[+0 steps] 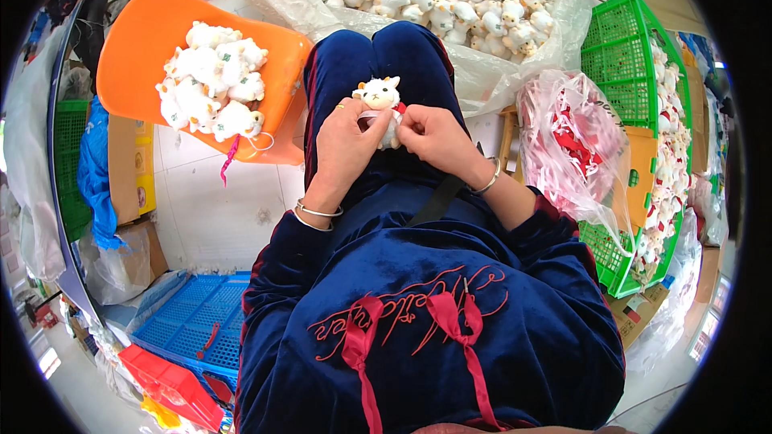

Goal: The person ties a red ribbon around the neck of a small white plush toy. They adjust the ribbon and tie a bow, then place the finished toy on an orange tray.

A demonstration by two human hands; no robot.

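A small white plush toy [379, 95] with tan ears or horns rests upright on my lap, its face turned up. Something red and a whitish ribbon [370, 114] lie at its neck. My left hand [346, 143] is closed at the toy's left side, with the ribbon by its thumb and fingertips. From the other side, my right hand [438, 138] pinches at the red piece by the neck. The fingers partly cover the toy's body, and the exact grip of each hand is hard to see.
On my left, an orange chair [129, 56] bears a pile of white plush toys [213, 80]. A large clear plastic bag [490, 72] of similar toys lies ahead. To the right are a bag of red and white ribbons [571, 141] and green crates [619, 64]. A blue crate [189, 313] sits lower left.
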